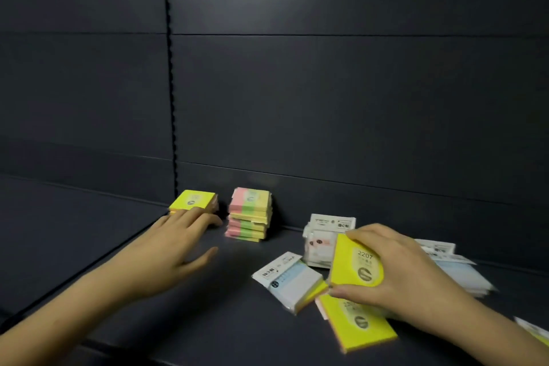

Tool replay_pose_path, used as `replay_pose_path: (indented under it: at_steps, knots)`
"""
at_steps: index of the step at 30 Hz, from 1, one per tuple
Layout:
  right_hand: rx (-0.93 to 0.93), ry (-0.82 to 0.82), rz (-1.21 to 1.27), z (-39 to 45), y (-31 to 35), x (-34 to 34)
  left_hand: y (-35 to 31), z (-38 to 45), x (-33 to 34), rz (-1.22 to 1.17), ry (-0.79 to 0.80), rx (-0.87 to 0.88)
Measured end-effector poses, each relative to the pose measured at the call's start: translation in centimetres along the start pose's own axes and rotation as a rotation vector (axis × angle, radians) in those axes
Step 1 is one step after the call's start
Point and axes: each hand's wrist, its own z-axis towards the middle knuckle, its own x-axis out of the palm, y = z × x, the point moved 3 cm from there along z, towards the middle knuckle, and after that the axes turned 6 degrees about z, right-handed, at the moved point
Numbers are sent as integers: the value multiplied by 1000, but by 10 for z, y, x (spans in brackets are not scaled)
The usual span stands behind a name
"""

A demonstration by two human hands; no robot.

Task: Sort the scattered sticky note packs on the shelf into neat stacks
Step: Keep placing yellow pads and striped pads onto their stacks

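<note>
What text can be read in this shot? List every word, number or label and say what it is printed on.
"2207": on the oval label of the yellow pack held in the right hand.
Yellow pack lying below it: digits starting "22", the rest blurred.
White-wrapped pack and the white packs behind: print too blurred to read.
Yellow stack at the left hand and striped stack: labels unreadable.

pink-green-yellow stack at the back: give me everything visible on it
The striped stack is a pile of several wrapped sticky note packs, each banded pink, green and yellow, with a small oval label on the top pack. It stands on the dark shelf close to the back wall, edges slightly uneven. Neither hand touches it; the left hand rests at the yellow stack beside it.
</note>
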Motion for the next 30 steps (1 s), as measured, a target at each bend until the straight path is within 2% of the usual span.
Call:
replay_pose_path:
  at_steps: [7, 17, 23, 30]
  knots:
    - [-107, -23, 13, 53, 41, 39, 42, -30, 13, 19, 18, -55]
    - [-151, -106, 41, 177, 141, 107, 163, -52, 23, 44, 57, -11]
    - [-122, -44, 68, 244, 171, 141, 211, -54, 27, 0, 107, 15]
    - [-42, 66, 63, 288, 167, 182, 234, -50, 36, -57, 110, 41]
